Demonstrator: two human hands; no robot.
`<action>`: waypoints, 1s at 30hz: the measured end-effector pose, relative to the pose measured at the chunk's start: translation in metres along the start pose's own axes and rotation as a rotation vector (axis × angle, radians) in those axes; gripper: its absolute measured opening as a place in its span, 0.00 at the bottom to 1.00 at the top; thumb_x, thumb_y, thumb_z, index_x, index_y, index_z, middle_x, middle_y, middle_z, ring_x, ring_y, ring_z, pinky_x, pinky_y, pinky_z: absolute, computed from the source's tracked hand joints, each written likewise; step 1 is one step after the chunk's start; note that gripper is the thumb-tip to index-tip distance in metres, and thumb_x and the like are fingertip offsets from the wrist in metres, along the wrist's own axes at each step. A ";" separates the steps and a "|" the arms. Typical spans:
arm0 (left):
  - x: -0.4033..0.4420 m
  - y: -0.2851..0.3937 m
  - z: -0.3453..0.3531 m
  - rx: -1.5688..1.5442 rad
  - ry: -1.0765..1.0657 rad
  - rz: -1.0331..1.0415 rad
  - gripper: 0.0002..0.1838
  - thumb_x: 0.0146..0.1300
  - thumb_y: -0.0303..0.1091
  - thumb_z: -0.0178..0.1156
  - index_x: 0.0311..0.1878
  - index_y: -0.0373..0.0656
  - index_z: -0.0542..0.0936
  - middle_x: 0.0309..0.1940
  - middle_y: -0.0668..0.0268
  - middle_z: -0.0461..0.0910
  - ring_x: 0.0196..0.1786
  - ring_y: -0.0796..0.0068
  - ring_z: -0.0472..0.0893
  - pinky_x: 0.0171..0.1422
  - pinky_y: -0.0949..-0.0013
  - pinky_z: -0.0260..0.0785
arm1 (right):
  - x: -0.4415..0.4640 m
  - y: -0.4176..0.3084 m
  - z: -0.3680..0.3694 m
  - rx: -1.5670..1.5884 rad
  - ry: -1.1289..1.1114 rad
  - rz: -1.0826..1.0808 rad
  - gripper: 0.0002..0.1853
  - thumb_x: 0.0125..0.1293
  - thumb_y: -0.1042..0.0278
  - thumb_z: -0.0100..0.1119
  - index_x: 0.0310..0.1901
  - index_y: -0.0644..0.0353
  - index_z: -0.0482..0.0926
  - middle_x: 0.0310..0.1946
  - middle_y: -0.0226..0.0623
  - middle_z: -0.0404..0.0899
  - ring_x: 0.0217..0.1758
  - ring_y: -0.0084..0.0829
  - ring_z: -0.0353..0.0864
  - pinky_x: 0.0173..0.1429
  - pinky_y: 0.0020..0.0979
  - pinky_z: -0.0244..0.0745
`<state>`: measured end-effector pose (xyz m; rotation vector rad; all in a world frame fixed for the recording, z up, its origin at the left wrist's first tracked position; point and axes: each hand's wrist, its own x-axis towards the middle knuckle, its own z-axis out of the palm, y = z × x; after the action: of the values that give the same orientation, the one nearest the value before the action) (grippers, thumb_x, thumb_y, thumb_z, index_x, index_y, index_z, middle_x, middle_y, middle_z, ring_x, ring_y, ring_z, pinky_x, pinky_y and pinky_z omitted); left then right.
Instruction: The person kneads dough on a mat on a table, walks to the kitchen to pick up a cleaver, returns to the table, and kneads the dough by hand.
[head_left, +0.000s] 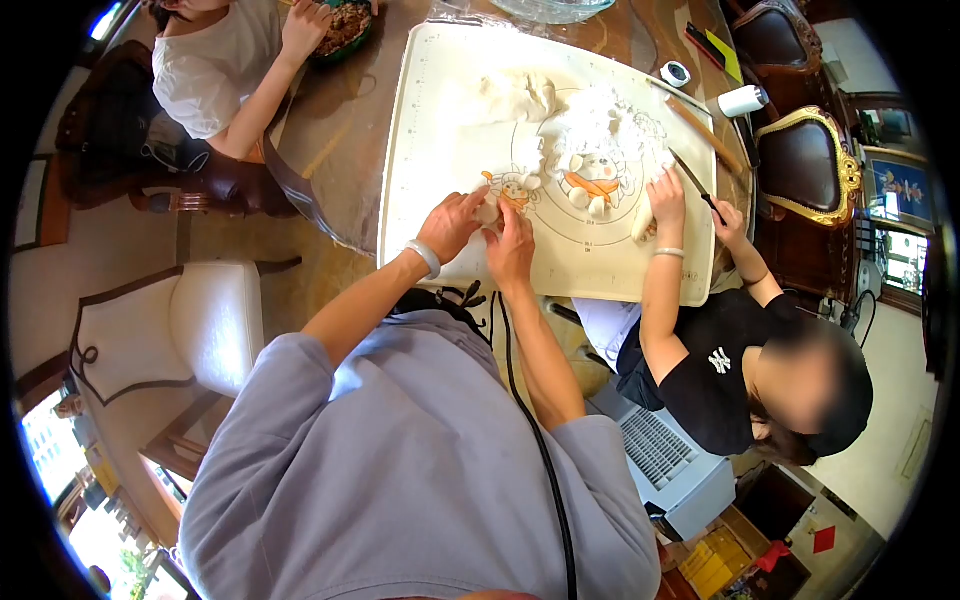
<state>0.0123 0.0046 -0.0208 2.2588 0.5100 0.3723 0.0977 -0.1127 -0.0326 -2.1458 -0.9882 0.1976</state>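
Note:
My left hand (450,226) is closed, its fingers curled around a small piece of dough (487,213) low over the mat. From the other side my right hand (512,243) closes its thumb and fingertips on the same piece, which the fingers partly hide. Both hands are above the near left part of a cream-coloured pastry mat (420,130) with printed cartoon figures. Several small dough pieces (597,207) lie to the right of my hands. Farther back are a larger dough lump (515,97) and a patch of white flour (595,130).
At my right a co-worker's hand holds a knife (692,176) beside a dough roll (645,220). A rolling pin (712,135) lies along the mat's right edge, near a white cup (742,100). Another person at far left handles a bowl of filling (345,28). A glass bowl (553,8) stands behind.

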 end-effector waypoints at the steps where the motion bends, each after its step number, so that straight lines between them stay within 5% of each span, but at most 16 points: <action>1: 0.000 -0.001 0.000 0.016 -0.006 0.017 0.31 0.54 0.22 0.63 0.63 0.42 0.69 0.42 0.58 0.81 0.44 0.60 0.80 0.50 0.62 0.75 | 0.001 0.001 0.001 0.001 0.014 -0.021 0.28 0.51 0.81 0.64 0.57 0.60 0.73 0.43 0.41 0.81 0.46 0.42 0.78 0.52 0.42 0.72; 6: 0.000 -0.004 0.001 0.009 -0.012 0.005 0.30 0.55 0.22 0.64 0.63 0.42 0.69 0.43 0.57 0.81 0.43 0.61 0.81 0.50 0.63 0.77 | 0.005 0.004 -0.001 0.060 -0.004 -0.046 0.24 0.53 0.80 0.63 0.54 0.61 0.75 0.44 0.43 0.80 0.49 0.45 0.77 0.53 0.42 0.72; 12: -0.003 -0.002 0.005 -0.084 0.062 -0.046 0.25 0.56 0.25 0.62 0.59 0.39 0.71 0.38 0.55 0.81 0.43 0.56 0.80 0.48 0.60 0.75 | 0.001 0.003 -0.002 0.235 0.038 0.118 0.20 0.56 0.84 0.61 0.52 0.63 0.76 0.43 0.42 0.83 0.42 0.34 0.85 0.48 0.32 0.80; 30: -0.003 -0.002 0.006 -0.108 0.087 -0.093 0.29 0.53 0.23 0.67 0.60 0.40 0.71 0.38 0.57 0.79 0.37 0.64 0.82 0.42 0.65 0.77 | -0.010 -0.006 0.004 0.456 0.183 0.280 0.16 0.63 0.80 0.53 0.53 0.63 0.75 0.45 0.46 0.83 0.45 0.37 0.84 0.51 0.34 0.78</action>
<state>0.0115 0.0000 -0.0264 2.1143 0.6228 0.4423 0.0849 -0.1149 -0.0328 -1.8310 -0.4772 0.3220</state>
